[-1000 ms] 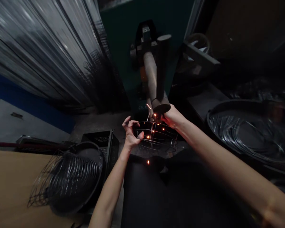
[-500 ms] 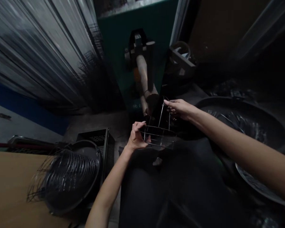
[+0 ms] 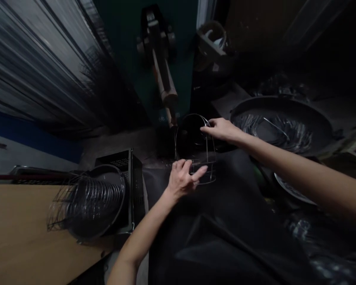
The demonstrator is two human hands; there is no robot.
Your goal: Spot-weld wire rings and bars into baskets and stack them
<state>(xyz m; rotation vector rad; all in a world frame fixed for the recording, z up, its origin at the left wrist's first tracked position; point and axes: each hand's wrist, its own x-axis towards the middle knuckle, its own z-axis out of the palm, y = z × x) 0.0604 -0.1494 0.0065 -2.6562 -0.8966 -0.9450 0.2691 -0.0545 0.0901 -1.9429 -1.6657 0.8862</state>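
Observation:
A small wire rack [image 3: 207, 152] of thin shiny rods and rings is between my hands, above a dark cloth [image 3: 225, 206] over my lap. My right hand [image 3: 222, 130] is closed, pinching the rack's upper right wires between thumb and fingers. Lower down, my left hand [image 3: 181, 180] has its fingers curled at the rack's left side, with the thumb stretched across the lower rings. The copper-coloured rod tip [image 3: 172, 120] of a green machine [image 3: 118, 23] hangs just above the rack's left wires. Whether the tip touches them is too dark to tell.
At left, a round dark pan [image 3: 106, 227] carries a row of wire racks [image 3: 97, 196], beside a black crate [image 3: 138, 186] and a tan board [image 3: 20, 221]. A wide pan [image 3: 323, 118] at right contains loose wire pieces [image 3: 296, 132]. Corrugated metal sheeting [image 3: 44, 59] stands behind.
The rack has been turned and now sits upright under the machine's rods. My left hand has shifted right, its thumb now across the rings. The camera view has also shifted.

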